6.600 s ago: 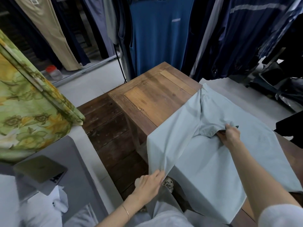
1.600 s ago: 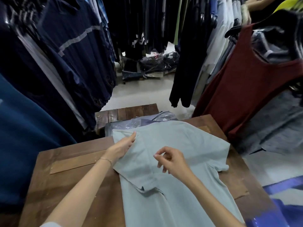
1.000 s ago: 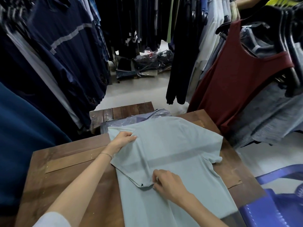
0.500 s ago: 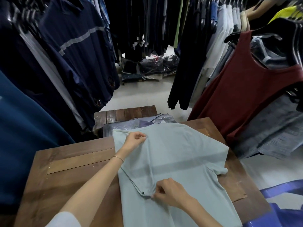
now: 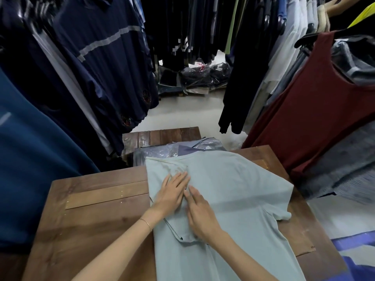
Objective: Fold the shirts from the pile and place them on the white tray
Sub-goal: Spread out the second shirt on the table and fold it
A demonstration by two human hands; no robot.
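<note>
On the worktop (image 5: 97,209), green shirt (image 5: 233,189) pressed flat at 9 o'clock by left hand (image 5: 172,194) and right hand (image 5: 199,211), fingers (image 5: 179,178) outstretched, plastic bag (image 5: 158,153) holding a garment (image 5: 185,150) at 12 o'clock

We note the shirt (image 5: 233,189) as matt, pale grey-green cloth: a fine, smooth knit with soft creases. The table (image 5: 97,220) is wood, with dark-stained planks showing visible grain, lighter inset boards and a low sheen. Beyond the shirt, the bag (image 5: 158,153) is clear, glossy, crinkled plastic. We record a thin metallic bracelet (image 5: 146,223). The maroon top (image 5: 314,110) is smooth matt cloth; the grey garment (image 5: 334,169) beside it looks coarser and flecked. The navy garment (image 5: 105,57) shows fine ribbing. The floor (image 5: 182,114) is pale and smooth.
</note>
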